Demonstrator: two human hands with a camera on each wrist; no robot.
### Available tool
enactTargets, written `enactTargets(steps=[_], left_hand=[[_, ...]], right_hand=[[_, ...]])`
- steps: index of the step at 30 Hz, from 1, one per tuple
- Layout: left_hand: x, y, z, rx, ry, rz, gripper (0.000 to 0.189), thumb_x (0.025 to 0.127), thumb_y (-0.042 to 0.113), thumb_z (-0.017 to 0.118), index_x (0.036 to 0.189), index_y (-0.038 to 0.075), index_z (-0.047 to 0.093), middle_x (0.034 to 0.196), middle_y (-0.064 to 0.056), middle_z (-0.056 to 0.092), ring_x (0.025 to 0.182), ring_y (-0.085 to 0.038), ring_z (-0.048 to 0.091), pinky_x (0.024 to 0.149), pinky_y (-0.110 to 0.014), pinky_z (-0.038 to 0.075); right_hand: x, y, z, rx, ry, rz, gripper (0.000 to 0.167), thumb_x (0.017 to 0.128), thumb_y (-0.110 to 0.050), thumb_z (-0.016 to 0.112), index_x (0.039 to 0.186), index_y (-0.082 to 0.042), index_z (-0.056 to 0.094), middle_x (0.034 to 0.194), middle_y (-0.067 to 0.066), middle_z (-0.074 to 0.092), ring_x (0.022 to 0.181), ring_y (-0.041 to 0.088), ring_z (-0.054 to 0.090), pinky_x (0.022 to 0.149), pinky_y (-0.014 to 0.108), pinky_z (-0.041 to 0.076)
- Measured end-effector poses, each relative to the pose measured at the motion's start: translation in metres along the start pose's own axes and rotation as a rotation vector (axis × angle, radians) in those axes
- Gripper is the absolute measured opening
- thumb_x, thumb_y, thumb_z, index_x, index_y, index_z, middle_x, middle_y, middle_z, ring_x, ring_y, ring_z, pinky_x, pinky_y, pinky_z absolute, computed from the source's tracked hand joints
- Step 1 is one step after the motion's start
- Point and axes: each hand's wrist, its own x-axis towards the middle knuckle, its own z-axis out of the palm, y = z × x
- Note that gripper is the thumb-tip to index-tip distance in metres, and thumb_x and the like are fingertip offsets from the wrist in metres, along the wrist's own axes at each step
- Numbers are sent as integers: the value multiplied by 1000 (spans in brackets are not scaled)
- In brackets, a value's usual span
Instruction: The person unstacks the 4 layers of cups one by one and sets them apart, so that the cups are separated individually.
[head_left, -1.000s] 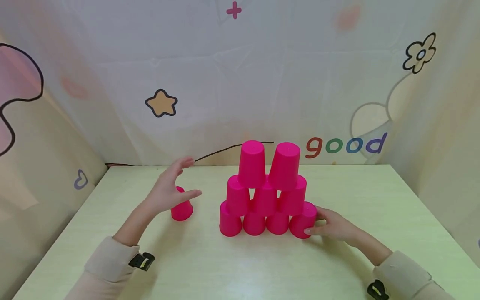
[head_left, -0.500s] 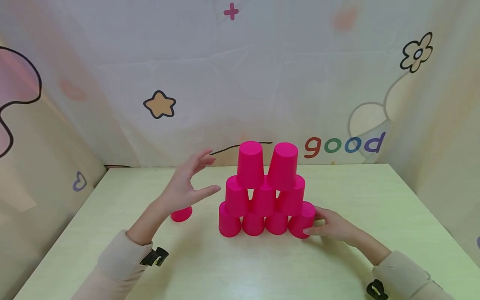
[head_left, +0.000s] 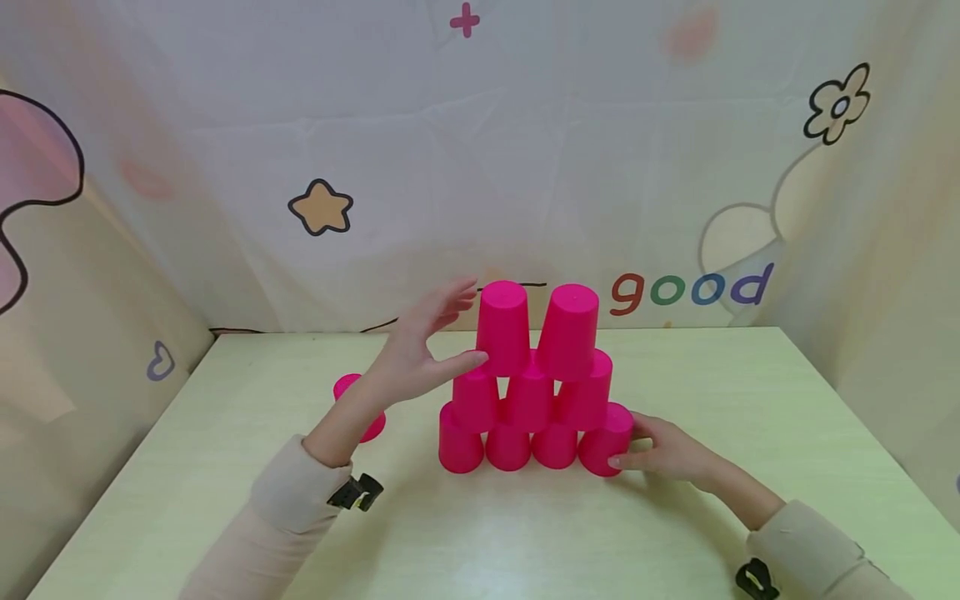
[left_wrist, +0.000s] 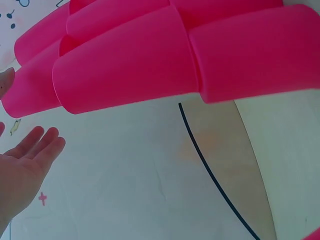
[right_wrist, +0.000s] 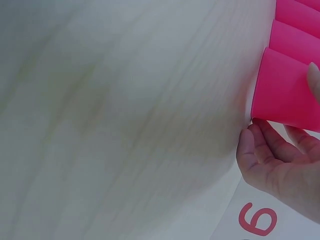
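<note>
Cup stack [head_left: 530, 404]: room to pass above and in front.
Left approach obstructed by left hand [head_left: 422, 342] near the top and lone cup [head_left: 373, 429] farther out; right end blocked by right hand [head_left: 671, 450].

There's your printed backdrop [head_left: 510, 167] at twelve o'clock, star [head_left: 321, 207] at ten, flower [head_left: 837, 104] at two, and pale tabletop [head_left: 480, 533] gleaming at six!

A small screened-off booth: a pale wood-grain desk [head_left: 480, 537] enclosed on three sides by creased curtains [head_left: 420, 158] printed with a cartoon star [head_left: 320, 207], a flower [head_left: 837, 105] and colourful "good" lettering [head_left: 666, 290]. The wider building cannot be told.
</note>
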Motion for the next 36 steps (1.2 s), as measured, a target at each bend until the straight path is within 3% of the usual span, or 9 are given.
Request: enactTargets(steps=[5,14,25,36], left_hand=[[5,1,8,-32,-13,-16,75,72,11,75,137,13,37,130,-3,45,114,-18,46,92,-35,43],[10,2,20,-37,-18,18,74,69,9,77,133,11,41,122,-3,49,107,-16,49,86,-32,48],[11,3,27,-60,61,-9,66,71,5,76,129,12,44,119,-6,52,103,-19,52,81,-32,50],[3,8,20,-52,117,-14,64,72,5,75,128,12,44,119,-6,50,104,-20,52,82,-34,49]], right_hand=[[0,0,0,-2,2,5,70,73,-31,75,130,-6,44,116,10,54,106,30,48,81,48,46],[1,0,1,-11,4,4,69,73,-30,75,130,-6,44,116,10,54,106,30,49,80,48,46],[-2,-3,1,7,-1,-22,66,73,-26,75,128,-4,44,116,11,54,105,30,49,80,48,46],[-1,0,1,-5,2,-2,67,74,-28,74,130,-5,44,117,11,54,106,30,49,81,49,45]])
